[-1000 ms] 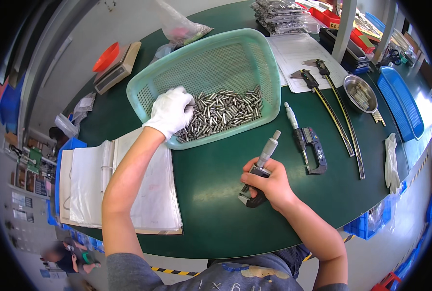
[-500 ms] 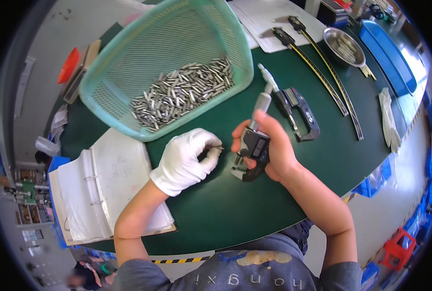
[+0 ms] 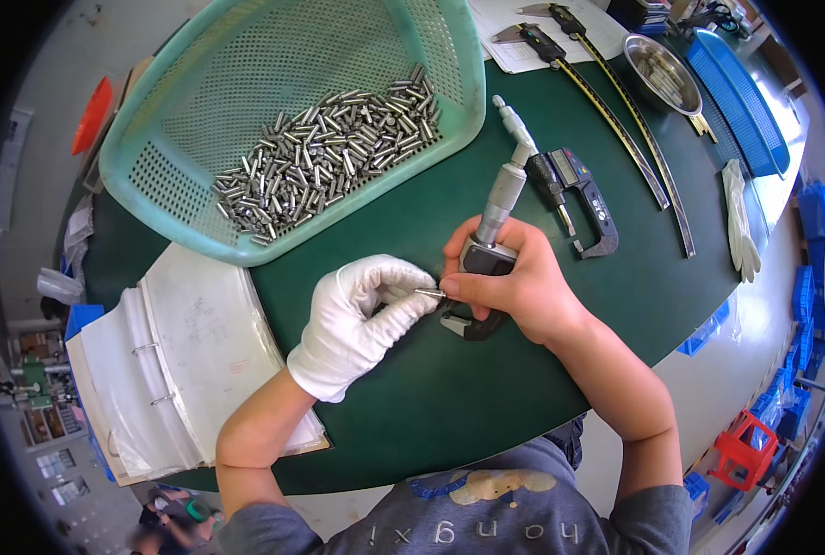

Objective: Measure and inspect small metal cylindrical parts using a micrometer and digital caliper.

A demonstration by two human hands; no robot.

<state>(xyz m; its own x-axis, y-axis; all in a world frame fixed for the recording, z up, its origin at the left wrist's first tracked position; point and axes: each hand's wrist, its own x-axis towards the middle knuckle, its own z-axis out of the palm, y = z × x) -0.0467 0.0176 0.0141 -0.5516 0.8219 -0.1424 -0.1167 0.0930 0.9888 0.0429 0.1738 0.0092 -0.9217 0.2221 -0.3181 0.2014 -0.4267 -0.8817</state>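
My left hand (image 3: 361,319), in a white glove, pinches a small metal pin (image 3: 430,292) between thumb and fingers. The pin's free end points right, at the thumb of my right hand (image 3: 514,282). Bare, that hand is wrapped round a digital micrometer (image 3: 492,259) with a silver thimble pointing up and away. The micrometer's dark curved frame shows below the fingers; its measuring gap is partly hidden by them. Beyond my hands, a green plastic basket (image 3: 292,242) holds a heap of similar metal pins (image 3: 338,153).
A second micrometer (image 3: 574,199) lies right of my hands. Two calipers (image 3: 607,111), a metal bowl (image 3: 662,79) of parts, a blue tray (image 3: 736,102) and a white glove (image 3: 739,222) are farther right. An open ring binder (image 3: 199,361) lies at left on the green table (image 3: 449,398).
My left hand has moved slightly right, bringing the pin up beside the micrometer. My right thumb has come down across the micrometer's front, near the pin. The whole view has shifted a little.
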